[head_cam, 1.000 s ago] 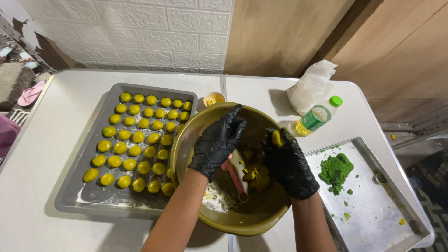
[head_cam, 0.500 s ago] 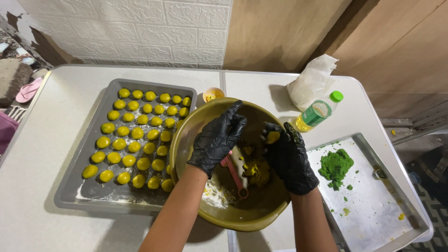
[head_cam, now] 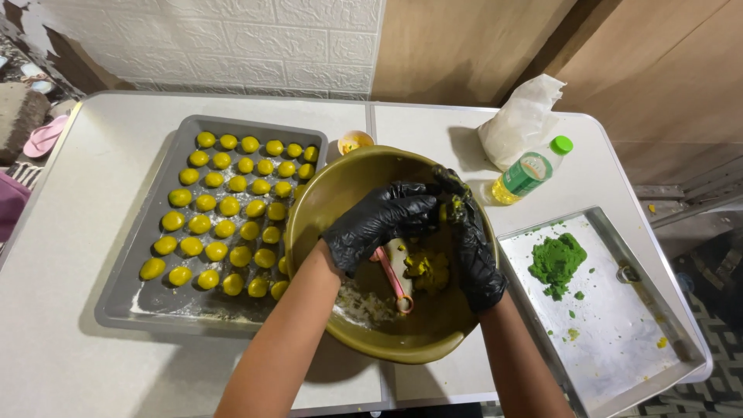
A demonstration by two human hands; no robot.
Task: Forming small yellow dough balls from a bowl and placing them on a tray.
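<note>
Over the olive mixing bowl (head_cam: 340, 193), her black-gloved left hand (head_cam: 383, 220) and right hand (head_cam: 468, 232) meet, both curled shut, pinching yellow dough (head_cam: 451, 207) between them.

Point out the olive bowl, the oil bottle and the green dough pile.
olive bowl (head_cam: 340, 190): head view, bare inner wall.
oil bottle (head_cam: 526, 175): head view, label area.
green dough pile (head_cam: 556, 262): head view, mound centre.

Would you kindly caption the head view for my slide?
Gloved left hand and right hand work yellow dough over a bowl, beside a tray of balls.
</note>
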